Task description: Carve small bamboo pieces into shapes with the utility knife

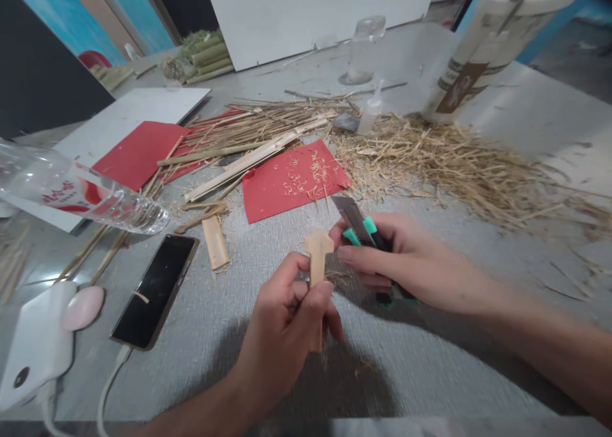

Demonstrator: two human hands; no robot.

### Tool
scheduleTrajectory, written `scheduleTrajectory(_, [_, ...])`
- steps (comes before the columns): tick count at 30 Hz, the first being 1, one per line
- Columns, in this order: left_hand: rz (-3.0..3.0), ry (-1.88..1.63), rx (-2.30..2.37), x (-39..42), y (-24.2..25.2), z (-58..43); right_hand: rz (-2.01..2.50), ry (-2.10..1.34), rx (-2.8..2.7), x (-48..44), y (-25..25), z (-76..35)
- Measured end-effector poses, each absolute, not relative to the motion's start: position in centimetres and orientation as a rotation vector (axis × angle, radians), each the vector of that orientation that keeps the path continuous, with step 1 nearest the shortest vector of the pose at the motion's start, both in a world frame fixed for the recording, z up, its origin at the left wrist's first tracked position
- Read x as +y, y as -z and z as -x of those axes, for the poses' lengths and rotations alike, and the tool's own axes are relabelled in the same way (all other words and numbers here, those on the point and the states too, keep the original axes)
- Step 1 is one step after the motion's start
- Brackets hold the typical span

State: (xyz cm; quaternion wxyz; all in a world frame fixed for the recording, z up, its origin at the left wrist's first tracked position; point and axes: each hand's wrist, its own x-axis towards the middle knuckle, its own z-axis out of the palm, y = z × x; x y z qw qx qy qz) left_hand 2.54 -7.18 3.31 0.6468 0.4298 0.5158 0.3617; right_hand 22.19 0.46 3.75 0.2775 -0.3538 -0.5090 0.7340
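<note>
Between the thumb and fingers of my left hand (pixel 291 316) stands a flat pale wooden piece (pixel 317 261), narrow along its length and wider at its notched top end. My right hand (pixel 406 255) is closed around a utility knife (pixel 357 220) with a black and turquoise handle. The knife's blade is out and points up and to the left, just right of the wooden piece and apart from it. Below both hands lies the grey textured tabletop (pixel 268 373). A red sheet (pixel 287 191) sprinkled with curled shavings lies just beyond them.
A short bamboo-like slat (pixel 216 242), a phone (pixel 155 293) on a cable, a white power bank (pixel 38 341) and a lying plastic bottle (pixel 95 198) are on the left. Thin stalks (pixel 248 127) and a straw heap (pixel 459 162) spread behind. A tall canister (pixel 488 54) stands back right.
</note>
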Motion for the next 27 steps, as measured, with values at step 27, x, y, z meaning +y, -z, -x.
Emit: scheduleTrajectory(27, [-0.953,-0.761,1.086,-6.59,-2.72,-2.29,1.196,-1.529,-1.532,1.09,-4.24,-22.90])
